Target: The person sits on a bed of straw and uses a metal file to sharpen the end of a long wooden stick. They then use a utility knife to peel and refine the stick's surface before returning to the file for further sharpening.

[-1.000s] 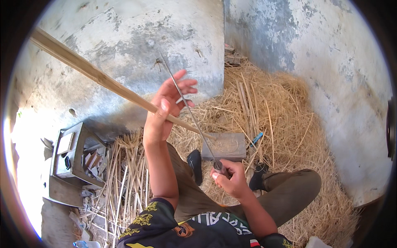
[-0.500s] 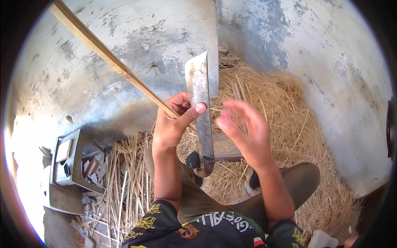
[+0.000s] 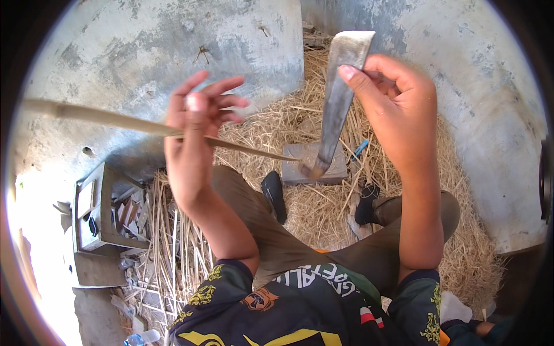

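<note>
My right hand [image 3: 404,109] pinches a machete [image 3: 336,101] by the upper part of its blade, thumb on the flat face. The blade's broad end points up, and its curved handle [image 3: 312,171] hangs at the bottom. A long, thin bamboo strip [image 3: 115,117] lies in the crook of my left thumb. It slants down to the right, its tip close to the machete's handle; I cannot tell whether they touch. The fingers of my left hand [image 3: 193,130] are raised and spread, slightly blurred.
Below the handle a wooden block [image 3: 294,177] rests among straw-like shavings [image 3: 467,254], between my feet. A small blue object [image 3: 360,148] lies beside it. At left are bamboo strips [image 3: 173,230], a wooden box frame [image 3: 101,233] with scraps and a clear bottle [image 3: 141,338]. Worn walls [image 3: 485,115] rise around.
The machete has passed from my left hand to my right and moved up and right. My left hand has moved left, its fingers opening out, and the bamboo strip has swung closer to level.
</note>
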{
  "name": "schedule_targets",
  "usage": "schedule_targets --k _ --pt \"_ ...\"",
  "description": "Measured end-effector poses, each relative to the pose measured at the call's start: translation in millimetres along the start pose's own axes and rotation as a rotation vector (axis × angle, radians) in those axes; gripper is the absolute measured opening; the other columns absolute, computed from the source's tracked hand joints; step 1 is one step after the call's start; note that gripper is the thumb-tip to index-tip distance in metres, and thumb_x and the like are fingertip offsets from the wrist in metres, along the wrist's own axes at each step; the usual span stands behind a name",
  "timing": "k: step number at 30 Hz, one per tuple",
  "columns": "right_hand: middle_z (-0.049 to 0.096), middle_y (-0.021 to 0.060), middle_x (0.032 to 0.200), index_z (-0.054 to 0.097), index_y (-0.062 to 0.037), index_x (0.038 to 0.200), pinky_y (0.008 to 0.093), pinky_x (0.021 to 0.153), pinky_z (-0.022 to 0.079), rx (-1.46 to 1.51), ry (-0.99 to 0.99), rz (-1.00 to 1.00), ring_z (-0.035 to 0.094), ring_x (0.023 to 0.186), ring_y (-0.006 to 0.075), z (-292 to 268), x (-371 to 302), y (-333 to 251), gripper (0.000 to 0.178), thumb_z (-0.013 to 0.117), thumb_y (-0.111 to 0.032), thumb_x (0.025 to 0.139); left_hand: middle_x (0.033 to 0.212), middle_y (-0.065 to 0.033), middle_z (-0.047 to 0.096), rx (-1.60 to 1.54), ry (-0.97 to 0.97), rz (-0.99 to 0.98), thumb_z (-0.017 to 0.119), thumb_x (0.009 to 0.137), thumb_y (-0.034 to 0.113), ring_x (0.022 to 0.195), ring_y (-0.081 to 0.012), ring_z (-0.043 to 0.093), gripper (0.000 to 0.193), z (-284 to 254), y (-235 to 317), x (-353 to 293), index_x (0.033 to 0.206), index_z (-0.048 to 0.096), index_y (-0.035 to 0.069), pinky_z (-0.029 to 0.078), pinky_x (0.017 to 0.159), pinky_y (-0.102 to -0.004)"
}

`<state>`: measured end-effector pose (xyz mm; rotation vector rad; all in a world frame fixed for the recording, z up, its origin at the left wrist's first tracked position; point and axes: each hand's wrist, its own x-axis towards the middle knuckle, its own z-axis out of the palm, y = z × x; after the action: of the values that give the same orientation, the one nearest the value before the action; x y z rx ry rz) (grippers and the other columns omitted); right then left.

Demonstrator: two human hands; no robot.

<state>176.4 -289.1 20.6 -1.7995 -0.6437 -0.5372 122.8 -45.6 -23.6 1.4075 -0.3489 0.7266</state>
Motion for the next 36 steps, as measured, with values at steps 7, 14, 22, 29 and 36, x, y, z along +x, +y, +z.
schedule_targets --k 7,14,22,29,36 --pt "0.073 0.0046 0.079 0.075 -0.0013 0.096 0.0258 0.059 0.048 -0.172 0.318 -0.135 0.061 0.064 0.009 19 12 77 0.014 0.074 -0.015 0.092 0.056 0.0048 0.028 -0.059 0.208 0.06 0.043 0.11 0.035 0.05 -0.0062 0.022 0.043 -13 12 -11 0.112 0.055 -0.006 0.021 0.051 -0.0273" --pt "0.072 0.0057 0.082 0.071 -0.0045 0.086 0.0297 0.061 0.048 -0.411 0.372 -0.026 0.06 0.064 0.0135 72 -50 249 0.015 0.074 -0.018 0.091 0.055 0.0054 0.026 -0.131 0.226 0.03 0.043 0.11 0.034 0.048 -0.0063 0.02 0.043 -22 6 -6 0.113 0.054 -0.007 0.02 0.049 -0.0277" --pt "0.071 0.0059 0.076 0.074 -0.0007 0.088 0.0304 0.07 0.049 -0.387 0.169 0.108 0.066 0.073 0.0145 41 25 152 0.021 0.071 -0.021 0.091 0.056 0.0066 0.024 -0.222 0.22 0.025 0.04 0.111 0.033 0.048 -0.0047 0.018 0.041 -49 5 -8 0.115 0.058 -0.004 0.018 0.049 -0.0261" --pt "0.068 -0.0016 0.076 0.076 -0.0056 0.088 0.0241 0.063 0.042 -0.299 0.418 -0.106 0.054 0.066 0.0063 25 59 81 0.021 0.078 -0.027 0.087 0.056 0.0068 0.023 -0.211 0.248 0.026 0.04 0.111 0.031 0.048 -0.0052 0.018 0.04 -54 9 -11 0.113 0.059 -0.004 0.019 0.051 -0.0263" --pt "0.063 0.0045 0.068 0.063 -0.0033 0.079 0.0304 0.059 0.043 -0.409 0.155 0.152 0.059 0.064 0.0139 89 -61 258 0.015 0.071 -0.011 0.089 0.055 0.0067 0.022 -0.221 0.293 -0.018 0.042 0.11 0.028 0.048 -0.0051 0.018 0.035 -51 9 -11 0.106 0.06 -0.003 0.02 0.05 -0.0268"
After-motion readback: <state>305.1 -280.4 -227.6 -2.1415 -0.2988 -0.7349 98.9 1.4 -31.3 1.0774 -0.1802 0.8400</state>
